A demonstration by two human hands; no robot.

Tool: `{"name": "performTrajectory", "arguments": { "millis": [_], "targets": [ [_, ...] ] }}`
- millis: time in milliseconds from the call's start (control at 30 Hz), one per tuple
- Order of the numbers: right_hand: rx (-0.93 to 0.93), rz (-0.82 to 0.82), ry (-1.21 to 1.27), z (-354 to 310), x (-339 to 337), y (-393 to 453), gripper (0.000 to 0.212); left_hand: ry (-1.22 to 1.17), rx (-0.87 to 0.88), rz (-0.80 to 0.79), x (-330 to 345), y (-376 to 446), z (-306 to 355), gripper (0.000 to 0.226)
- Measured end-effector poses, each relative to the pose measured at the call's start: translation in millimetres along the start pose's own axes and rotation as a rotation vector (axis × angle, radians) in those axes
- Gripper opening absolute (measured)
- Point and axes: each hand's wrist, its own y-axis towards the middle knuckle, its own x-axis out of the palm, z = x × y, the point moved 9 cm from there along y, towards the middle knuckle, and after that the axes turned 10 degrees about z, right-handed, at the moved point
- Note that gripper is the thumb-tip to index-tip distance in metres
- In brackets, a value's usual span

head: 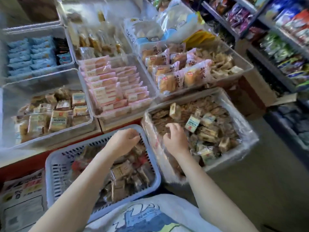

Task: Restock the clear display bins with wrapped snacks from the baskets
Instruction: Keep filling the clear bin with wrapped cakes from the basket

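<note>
A pale blue slotted basket (53, 166) near the bottom centre holds brown wrapped snacks (122, 171). My left hand (122, 141) is at the basket's far right corner, fingers curled down into the snacks and gripping some. To its right stands a plastic-lined box (247, 136) heaped with brown and cream wrapped snacks (209, 129). My right hand (175, 139) hovers over the box's left part with fingers bent and spread, their tips touching the snacks and nothing visibly held.
Clear display bins fill the counter: mixed squares (50, 114) at left, pink packs (115, 87) in the middle, bread rolls (177, 71) at right, blue packs (31, 54) at far left. Shelves of packaged goods (284, 44) line the right. A printed carton (21, 198) lies at bottom left.
</note>
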Motion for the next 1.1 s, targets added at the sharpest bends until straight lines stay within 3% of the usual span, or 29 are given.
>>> {"name": "performTrajectory", "arguments": {
  "millis": [167,300,467,600,800,867,1000,1100],
  "targets": [
    [0.199,0.069,-0.091,115,-50,39,0.034,0.012,0.031,-0.105,58,24,72,0.027],
    [0.111,0.016,-0.148,145,-62,90,0.046,0.015,-0.018,-0.081,84,41,101,0.021],
    [0.02,-0.198,-0.308,148,-28,96,0.066,-0.055,-0.049,-0.028,98,45,122,0.017],
    [0.093,-0.183,-0.197,153,-19,81,0.035,-0.078,-0.08,0.003,92,45,116,0.023],
    [0.185,-0.07,0.262,102,-59,86,0.025,-0.267,-0.138,0.11,72,43,90,0.017],
    [0.133,-0.153,0.443,62,-69,86,0.025,-0.498,-0.208,0.167,64,41,76,0.021],
    [0.011,-0.385,0.559,-19,-57,66,0.023,-0.95,-0.21,0.205,29,32,58,0.059],
    [-0.037,-0.436,0.56,-72,-34,46,0.027,-0.997,-0.211,0.286,-7,19,19,0.032]
  ]
}}
